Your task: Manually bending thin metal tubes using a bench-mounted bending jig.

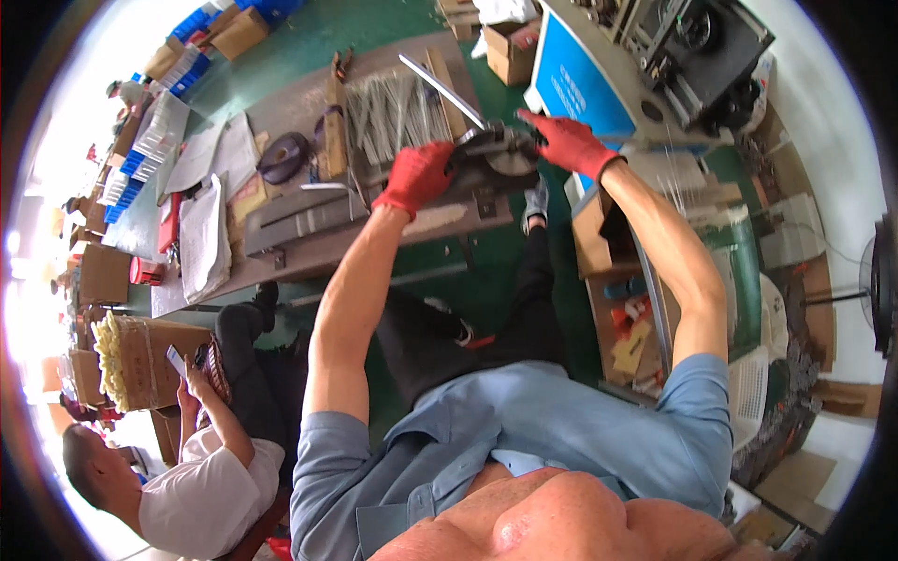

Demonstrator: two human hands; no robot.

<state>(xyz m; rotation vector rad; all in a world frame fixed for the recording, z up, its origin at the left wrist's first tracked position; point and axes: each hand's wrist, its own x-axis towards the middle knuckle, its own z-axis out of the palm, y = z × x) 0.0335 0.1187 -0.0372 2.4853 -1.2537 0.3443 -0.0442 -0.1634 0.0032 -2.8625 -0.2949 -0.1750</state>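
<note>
My left hand (416,179), in a red glove, is closed at the left side of a dark metal clamping device (496,142) on the workbench's right end; a dark part shows at its fingers, too hidden to name. My right hand (571,147), also red-gloved, is bent at the device's right side against another dark part. A long bright metal strip (440,89) slants from the device toward the far left. Below the device sits a round silvery disc (512,163). Just beyond my left hand, many thin metal strips (383,117) lie between wooden bars.
The brown workbench (309,271) bears a dark tape roll (283,157), pale sheets (204,234) and pliers (342,64). At left a seated person (201,477) holds a phone (176,360). A blue-panelled machine (580,79) stands far right, near an open cardboard box (512,53).
</note>
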